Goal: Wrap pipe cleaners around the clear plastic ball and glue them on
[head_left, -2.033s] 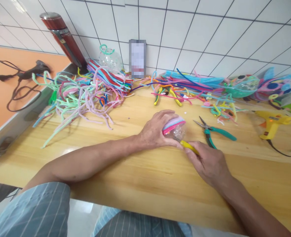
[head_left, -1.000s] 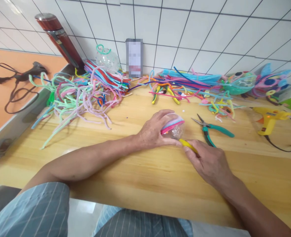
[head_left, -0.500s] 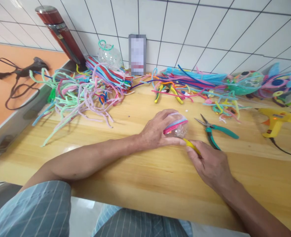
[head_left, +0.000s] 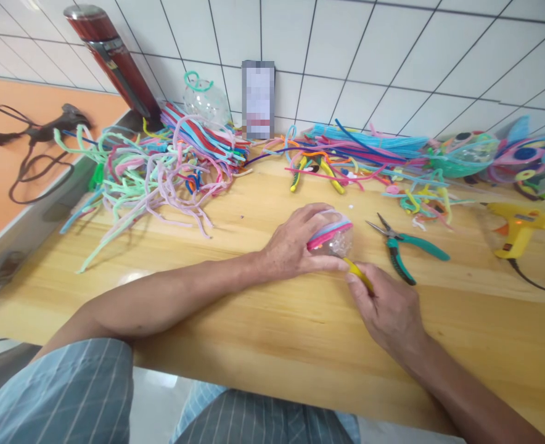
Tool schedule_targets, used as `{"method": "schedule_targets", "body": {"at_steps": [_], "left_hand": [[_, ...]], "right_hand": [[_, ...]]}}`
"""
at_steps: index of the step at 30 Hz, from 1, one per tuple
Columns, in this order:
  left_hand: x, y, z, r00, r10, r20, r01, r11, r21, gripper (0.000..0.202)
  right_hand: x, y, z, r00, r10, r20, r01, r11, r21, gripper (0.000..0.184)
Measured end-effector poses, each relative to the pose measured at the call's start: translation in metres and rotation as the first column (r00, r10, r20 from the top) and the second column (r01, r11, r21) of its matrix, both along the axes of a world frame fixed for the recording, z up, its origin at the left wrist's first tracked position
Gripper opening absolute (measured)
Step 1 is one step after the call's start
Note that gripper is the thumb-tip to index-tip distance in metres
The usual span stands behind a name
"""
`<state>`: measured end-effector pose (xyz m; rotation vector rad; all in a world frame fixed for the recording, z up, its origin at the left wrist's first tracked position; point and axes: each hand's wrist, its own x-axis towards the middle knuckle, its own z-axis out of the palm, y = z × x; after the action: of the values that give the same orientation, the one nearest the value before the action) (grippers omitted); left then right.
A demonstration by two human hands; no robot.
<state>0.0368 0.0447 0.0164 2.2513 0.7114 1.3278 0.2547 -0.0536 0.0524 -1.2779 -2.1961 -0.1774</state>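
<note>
My left hand point(head_left: 295, 242) is curled around a clear plastic ball point(head_left: 341, 243), its palm over the left side. Pink and light blue pipe cleaners point(head_left: 330, 233) run across the ball beside my fingers. My right hand point(head_left: 390, 305) grips a slim yellow piece point(head_left: 358, 273), whose kind I cannot make out. Its front end meets my left thumb at the ball's lower edge, and the rest disappears in my fist. Teal-handled long-nose pliers point(head_left: 399, 237) lie spread on the table just beyond my right hand.
Loose pipe cleaners point(head_left: 161, 179) spread over the left back. Yellow-and-black handled pliers point(head_left: 316, 172) lie at the back. A phone point(head_left: 258, 98) leans against the tiled wall. A yellow glue gun point(head_left: 515, 228) with its cord stands right; a red thermos point(head_left: 110, 61) stands far left.
My right hand and the yellow piece have shifted very slightly left, uncovering more of the teal pliers' handle. My left hand keeps its hold on the ball.
</note>
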Motion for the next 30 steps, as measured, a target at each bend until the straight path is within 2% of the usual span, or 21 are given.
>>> {"method": "schedule_targets", "body": {"at_steps": [6,11,22,25,30], "left_hand": [[0.000,-0.001,0.001,1.000,0.010,0.007,-0.010,1.000,-0.013,0.083],[0.000,-0.001,0.002,1.000,0.009,0.001,-0.009,1.000,-0.004,0.082],[-0.003,0.001,0.003,0.991,-0.041,-0.124,0.041,0.999,0.005,0.079],[-0.003,0.002,0.003,0.993,-0.034,-0.117,0.038,0.999,0.036,0.075],[-0.002,0.001,0.003,0.997,-0.036,-0.066,0.038,0.999,0.033,0.077]], "right_hand": [[-0.002,0.000,-0.002,1.000,-0.002,-0.031,0.001,1.000,-0.032,0.023],[-0.001,0.000,-0.002,1.000,0.004,0.005,-0.004,1.000,0.018,0.024],[0.025,0.014,0.019,0.954,0.117,0.277,-0.133,0.990,0.038,0.028],[0.026,0.015,0.015,0.961,0.106,0.256,-0.118,0.993,0.032,0.027],[0.020,0.012,0.005,0.988,0.086,0.132,-0.084,0.996,-0.025,0.026]]}}
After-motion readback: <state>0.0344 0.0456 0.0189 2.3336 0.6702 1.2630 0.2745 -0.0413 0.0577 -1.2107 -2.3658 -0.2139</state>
